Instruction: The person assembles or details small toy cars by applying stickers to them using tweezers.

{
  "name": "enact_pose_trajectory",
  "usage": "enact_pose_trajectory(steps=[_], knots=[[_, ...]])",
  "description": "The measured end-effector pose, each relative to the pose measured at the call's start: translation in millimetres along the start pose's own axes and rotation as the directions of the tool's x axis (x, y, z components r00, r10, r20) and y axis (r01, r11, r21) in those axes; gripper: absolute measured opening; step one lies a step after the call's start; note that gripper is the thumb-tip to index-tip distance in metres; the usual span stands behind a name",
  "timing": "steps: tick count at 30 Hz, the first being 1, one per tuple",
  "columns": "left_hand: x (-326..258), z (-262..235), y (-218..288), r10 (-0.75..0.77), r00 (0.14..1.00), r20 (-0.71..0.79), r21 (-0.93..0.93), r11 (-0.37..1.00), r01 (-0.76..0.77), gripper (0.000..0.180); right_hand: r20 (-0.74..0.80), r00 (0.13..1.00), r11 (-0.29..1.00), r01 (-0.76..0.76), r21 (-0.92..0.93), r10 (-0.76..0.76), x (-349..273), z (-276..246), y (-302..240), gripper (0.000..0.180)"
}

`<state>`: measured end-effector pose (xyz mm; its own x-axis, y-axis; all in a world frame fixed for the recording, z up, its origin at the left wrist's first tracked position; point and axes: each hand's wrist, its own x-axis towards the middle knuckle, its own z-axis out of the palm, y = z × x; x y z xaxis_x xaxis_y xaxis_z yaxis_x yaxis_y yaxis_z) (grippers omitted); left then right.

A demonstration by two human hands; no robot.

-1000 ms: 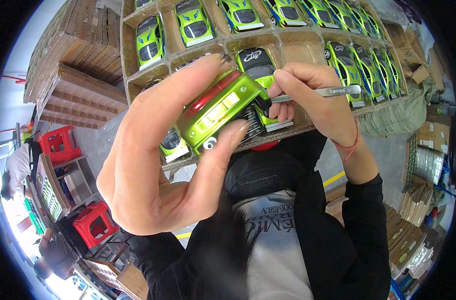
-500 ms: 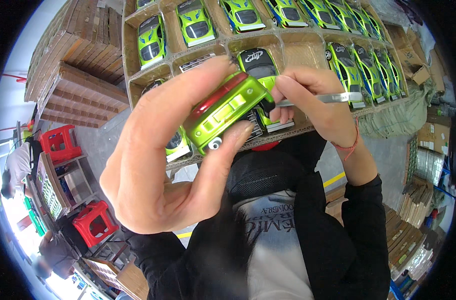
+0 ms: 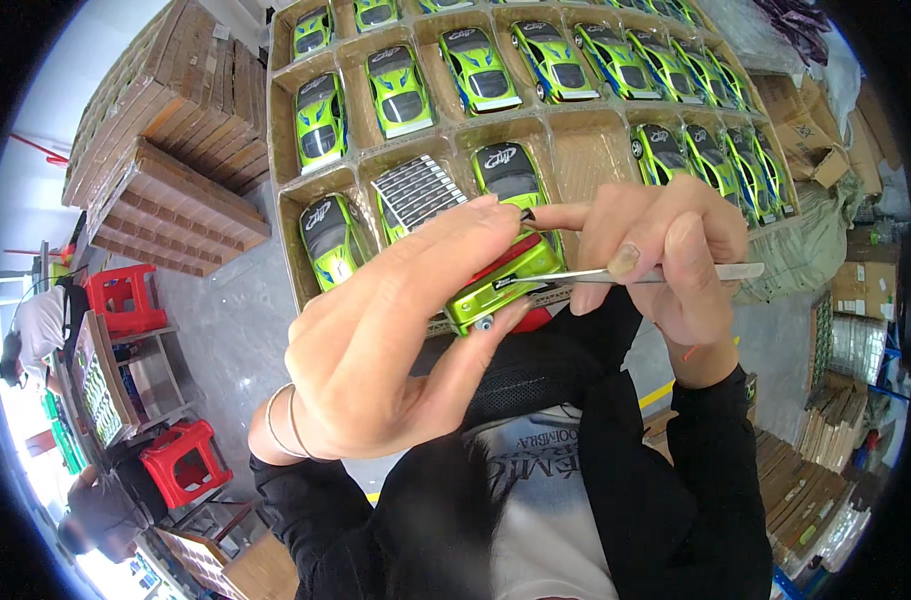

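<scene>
left hand (image 3: 395, 340) wrapped round a green toy car (image 3: 500, 285), fingers over its top, thumb under the near end; the car sits mid-frame, lifted clear of the tray and tilted. right hand (image 3: 655, 255) pinched shut on metal tweezers (image 3: 665, 272), thumb and forefinger pressing the shaft; the tip touches the car's side, where a small dark sticker may sit, too small to be sure. left fingers hide most of the car's roof and a red part beneath it. behind the hands, far side, a cardboard tray (image 3: 585, 150) with divided compartments holds rows of finished green cars (image 3: 480, 70); a sheet of black-and-silver stickers (image 3: 420, 190) lies in one compartment just beyond the left fingertips. far left: stacked brown cartons (image 3: 165, 170). near left: two red stools (image 3: 125, 295) and another person's bent back (image 3: 35, 330). right: more boxes (image 3: 810, 130)
</scene>
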<state>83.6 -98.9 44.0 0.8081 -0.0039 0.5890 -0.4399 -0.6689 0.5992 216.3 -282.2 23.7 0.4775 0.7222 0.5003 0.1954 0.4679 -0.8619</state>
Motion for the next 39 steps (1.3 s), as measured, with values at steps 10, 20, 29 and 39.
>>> enact_pose_trajectory(steps=[10, 20, 29, 39], knots=[[3.5, 3.1, 3.9, 0.018, 0.999, 0.030, 0.035, 0.999, -0.019, 0.044, -0.004, 0.999, 0.996, -0.036, 0.084, 0.036, -5.8, -7.3, -6.0, 0.037], [3.3, 4.9, 7.2, 0.021, 0.999, 0.047, 0.050, 0.998, -0.024, 0.045, -0.005, 0.998, 0.993, -0.062, 0.100, 0.062, -8.7, -7.7, -7.5, 0.036], [3.2, 6.7, 8.3, 0.008, 0.999, 0.036, 0.013, 1.000, -0.008, 0.043, 0.008, 0.998, 0.993, -0.065, 0.098, 0.065, -6.7, -8.3, -9.1, 0.034], [1.4, 6.3, 4.2, 0.135, 0.991, 0.024, 0.082, 0.987, -0.137, 0.036, 0.000, 0.999, 0.996, -0.049, 0.075, 0.049, -6.9, -7.0, -8.2, 0.033]])
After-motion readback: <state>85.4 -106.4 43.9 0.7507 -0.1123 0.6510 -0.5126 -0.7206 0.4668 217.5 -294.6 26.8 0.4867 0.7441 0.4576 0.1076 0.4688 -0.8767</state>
